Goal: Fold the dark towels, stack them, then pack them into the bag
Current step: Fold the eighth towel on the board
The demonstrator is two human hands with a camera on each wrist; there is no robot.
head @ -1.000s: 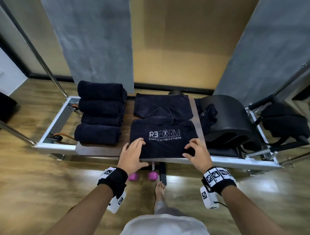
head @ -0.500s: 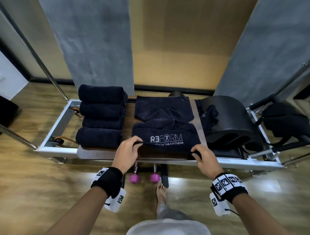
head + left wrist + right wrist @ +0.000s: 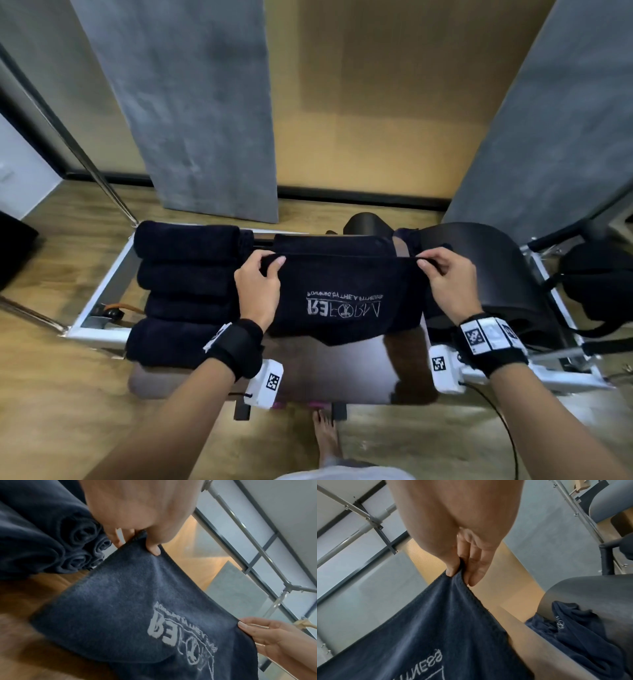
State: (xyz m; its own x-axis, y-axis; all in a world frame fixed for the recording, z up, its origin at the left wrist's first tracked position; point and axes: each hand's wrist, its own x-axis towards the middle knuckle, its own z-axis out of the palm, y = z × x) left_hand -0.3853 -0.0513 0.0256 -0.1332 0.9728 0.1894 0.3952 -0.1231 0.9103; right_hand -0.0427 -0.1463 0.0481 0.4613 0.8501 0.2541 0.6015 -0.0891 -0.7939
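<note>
Left hand point(image 3: 257, 287) and right hand point(image 3: 449, 284) pinch the towel's point(image 3: 346, 301) top corners mid-frame; its lower edge overhangs the bare worktop point(image 3: 329, 370), hiding the towel behind it.

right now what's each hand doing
Left hand: pinching one top corner of the logo towel.
Right hand: pinching the other top corner of it.

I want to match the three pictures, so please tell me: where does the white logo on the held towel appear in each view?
Head: the white logo lies at picture centre, upside down, between the two hands.
Left wrist: the logo is at lower centre-right, below the left hand's pinch.
Right wrist: only part of its lettering shows, at the bottom edge, left of centre.
Shared landmark: the towel's pinched top edge.
</note>
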